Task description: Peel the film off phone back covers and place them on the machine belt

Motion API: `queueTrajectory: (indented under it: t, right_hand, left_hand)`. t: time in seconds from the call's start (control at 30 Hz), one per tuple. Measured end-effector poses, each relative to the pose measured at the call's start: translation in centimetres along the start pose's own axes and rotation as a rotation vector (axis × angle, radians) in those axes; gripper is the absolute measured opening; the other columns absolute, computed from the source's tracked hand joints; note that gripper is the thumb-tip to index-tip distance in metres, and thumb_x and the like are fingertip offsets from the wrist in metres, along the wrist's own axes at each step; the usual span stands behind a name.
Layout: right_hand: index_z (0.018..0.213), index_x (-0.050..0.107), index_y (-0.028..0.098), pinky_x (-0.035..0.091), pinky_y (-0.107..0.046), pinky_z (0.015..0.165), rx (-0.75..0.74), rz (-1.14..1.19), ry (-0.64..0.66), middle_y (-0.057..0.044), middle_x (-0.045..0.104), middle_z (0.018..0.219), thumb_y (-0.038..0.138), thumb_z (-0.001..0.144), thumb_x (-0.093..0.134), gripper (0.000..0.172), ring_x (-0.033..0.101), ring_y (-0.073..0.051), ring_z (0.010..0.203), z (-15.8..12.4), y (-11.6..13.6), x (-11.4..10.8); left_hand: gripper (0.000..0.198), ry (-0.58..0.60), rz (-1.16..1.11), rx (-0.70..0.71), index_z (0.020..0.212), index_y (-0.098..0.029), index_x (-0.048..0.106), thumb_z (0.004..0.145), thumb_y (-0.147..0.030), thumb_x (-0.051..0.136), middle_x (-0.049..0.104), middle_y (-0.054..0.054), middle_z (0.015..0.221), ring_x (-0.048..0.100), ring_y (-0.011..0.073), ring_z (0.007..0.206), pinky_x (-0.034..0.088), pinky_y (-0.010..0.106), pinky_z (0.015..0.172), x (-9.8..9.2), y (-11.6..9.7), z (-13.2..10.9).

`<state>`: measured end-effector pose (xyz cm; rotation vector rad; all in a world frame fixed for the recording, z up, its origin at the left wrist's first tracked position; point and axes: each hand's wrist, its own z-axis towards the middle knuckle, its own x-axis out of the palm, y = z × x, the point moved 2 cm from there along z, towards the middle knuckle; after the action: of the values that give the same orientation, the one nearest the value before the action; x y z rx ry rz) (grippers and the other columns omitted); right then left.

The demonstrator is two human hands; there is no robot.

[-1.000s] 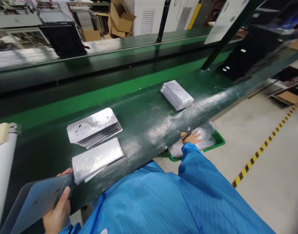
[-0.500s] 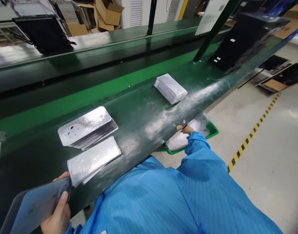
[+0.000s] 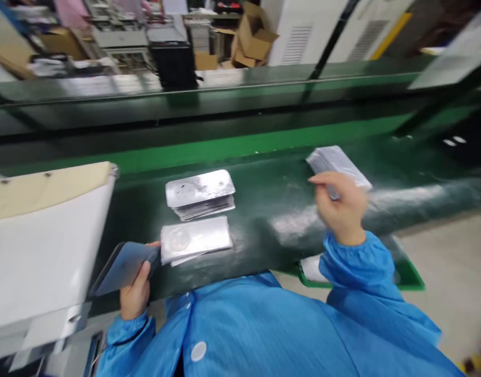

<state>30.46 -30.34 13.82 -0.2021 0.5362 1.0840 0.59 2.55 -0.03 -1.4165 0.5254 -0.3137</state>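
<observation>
My left hand is closed around a smartphone, with its blue-grey back facing up and its camera block by my thumb. Just right of it lies a stack of silvery, film-wrapped flat sheets, slightly fanned. Behind that is a second stack of shiny rounded plates with small dark marks on top. My right hand is raised over the bench, blurred, thumb and index tips together, with nothing visible between them. It partly covers a third stack of wrapped sheets.
Below my right forearm, a green tray with whitish plastic stands beside the bench edge. At the left is a white board with a cream pad. Across the green bench are a black monitor and cardboard boxes.
My right hand has come up out of the green tray to above the bench. My left hand still holds the smartphone. The view has swung left.
</observation>
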Motion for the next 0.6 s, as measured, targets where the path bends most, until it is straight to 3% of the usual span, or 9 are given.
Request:
queueTrajectory:
  t: [0.07, 0.13, 0.23, 0.37, 0.5, 0.6]
  right_hand:
    - [0.105, 0.061, 0.02, 0.052, -0.035, 0.087, -0.188, 0.163, 0.209, -0.004, 0.066, 0.102, 0.019, 0.09, 0.055, 0.017, 0.061, -0.021, 0.098, 2.3, 4.6, 4.5]
    - [0.117, 0.057, 0.015, 0.049, -0.043, 0.095, -0.355, 0.216, 0.428, -0.009, 0.061, 0.12, 0.02, 0.088, 0.059, 0.03, 0.053, -0.027, 0.116, 3.7, 7.9, 8.5]
    - [0.125, 0.053, 0.008, 0.043, -0.052, 0.101, -0.506, 0.144, 0.65, -0.015, 0.052, 0.132, 0.018, 0.085, 0.064, 0.043, 0.041, -0.034, 0.128, 4.4, 10.0, 12.8]
    - [0.117, 0.06, 0.008, 0.048, -0.048, 0.096, -0.6, 0.12, 0.655, -0.015, 0.059, 0.123, 0.015, 0.087, 0.06, 0.031, 0.049, -0.032, 0.122, 4.3, 10.1, 15.0]
    - [0.11, 0.065, 0.008, 0.054, -0.043, 0.088, -0.672, 0.167, 0.6, -0.013, 0.065, 0.114, 0.016, 0.09, 0.056, 0.023, 0.057, -0.03, 0.112, 4.6, 9.7, 15.0]
    - [0.105, 0.066, 0.008, 0.055, -0.042, 0.085, -0.72, 0.179, 0.489, -0.012, 0.067, 0.108, 0.017, 0.094, 0.048, 0.023, 0.061, -0.029, 0.106, 5.4, 9.7, 14.8]
  left_hand:
    - [0.046, 0.018, -0.05, -0.006, 0.103, -0.015, 0.069, 0.075, -0.051, 0.066, 0.071, 0.007, 0.108, 0.059, 0.0289, 0.115, 0.032, 0.044, 0.114, -0.1, 0.3, 0.2]
    - [0.043, 0.066, -0.104, -0.002, 0.104, -0.016, 0.069, 0.077, -0.049, 0.065, 0.071, 0.008, 0.111, 0.06, 0.0278, 0.114, 0.034, 0.043, 0.113, -0.1, 0.4, 0.3]
    - [0.043, 0.136, -0.126, -0.005, 0.108, -0.017, 0.068, 0.079, -0.049, 0.065, 0.069, 0.008, 0.117, 0.059, 0.0275, 0.117, 0.033, 0.041, 0.114, 0.0, 0.2, 0.0]
    - [0.046, 0.179, -0.114, -0.006, 0.111, -0.018, 0.069, 0.08, -0.05, 0.063, 0.068, 0.009, 0.119, 0.057, 0.0281, 0.121, 0.03, 0.042, 0.116, 0.0, -0.2, -0.1]
    - [0.047, 0.193, -0.117, -0.007, 0.113, -0.018, 0.069, 0.081, -0.052, 0.062, 0.068, 0.009, 0.12, 0.055, 0.0296, 0.123, 0.033, 0.044, 0.114, 0.0, -0.1, 0.1]
    - [0.049, 0.196, -0.118, 0.02, 0.118, -0.017, 0.066, 0.082, -0.051, 0.061, 0.063, 0.01, 0.128, 0.053, 0.03, 0.124, 0.034, 0.045, 0.113, 0.0, 0.0, 0.2]
